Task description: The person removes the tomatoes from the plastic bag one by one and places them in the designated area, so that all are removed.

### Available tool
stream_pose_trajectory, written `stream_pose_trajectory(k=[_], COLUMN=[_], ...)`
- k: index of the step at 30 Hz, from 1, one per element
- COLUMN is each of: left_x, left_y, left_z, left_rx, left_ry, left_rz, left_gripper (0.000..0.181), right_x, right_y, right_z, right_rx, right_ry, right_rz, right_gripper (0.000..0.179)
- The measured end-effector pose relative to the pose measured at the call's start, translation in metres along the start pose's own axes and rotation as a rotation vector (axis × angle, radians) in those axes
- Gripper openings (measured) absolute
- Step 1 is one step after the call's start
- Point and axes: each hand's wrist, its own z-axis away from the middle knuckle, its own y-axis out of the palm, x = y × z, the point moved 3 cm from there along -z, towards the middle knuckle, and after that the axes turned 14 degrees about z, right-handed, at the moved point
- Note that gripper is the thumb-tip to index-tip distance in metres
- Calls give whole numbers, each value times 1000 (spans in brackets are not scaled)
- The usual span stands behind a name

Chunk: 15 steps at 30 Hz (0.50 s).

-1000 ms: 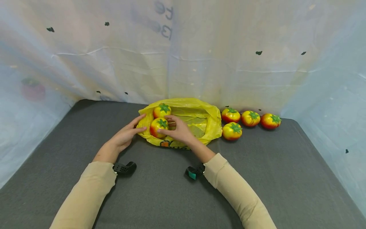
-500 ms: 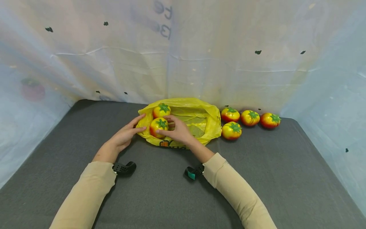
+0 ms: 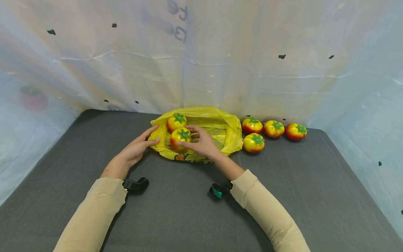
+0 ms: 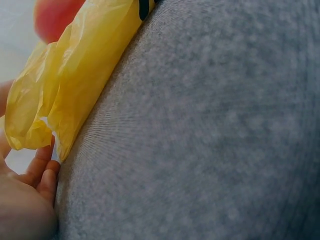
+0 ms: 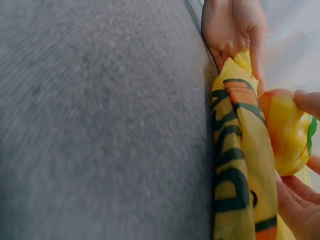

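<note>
A yellow plastic bag (image 3: 206, 112) lies with its mouth spread wide, dark lettering on its near side. My left hand (image 3: 133, 150) holds its left end, thumb on the near rim and fingers at the side; in the left wrist view, fingers (image 4: 47, 182) touch the bag's edge. My right hand (image 3: 203, 142) grips a glossy red-and-yellow tomato (image 3: 180, 139) with a green star-shaped top, at the bag's left part. In the right wrist view, the thumb and fingers lie around this tomato (image 5: 285, 132), above the bag's rim. Behind it another tomato (image 3: 176, 122) sits inside the bag.
Several similar tomatoes (image 3: 253, 142) stand on the dark grey table (image 3: 176, 210) to the bag's right, one touching or very near it. A pale sheet wall (image 3: 201, 70) rises right behind the bag. Other sheets close off both sides.
My right hand has moved slightly right with the held tomato, apart from the bag's left side. The left hand and bag stay almost where they were; the view has shifted slightly.
</note>
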Motion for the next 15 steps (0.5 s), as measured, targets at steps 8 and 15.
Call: stream_pose_trajectory(k=[8, 15], left_x=[-2, -4], left_y=[-1, -4], left_z=[-1, -3], left_rx=[-2, -4], left_ry=[-6, -31], left_rz=[-2, 25], left_gripper=[71, 71], right_x=[-6, -15], right_y=[-17, -28], right_z=[12, 18], right_rx=[-22, -29], right_ry=[29, 43], right_rz=[22, 19], right_gripper=[60, 63])
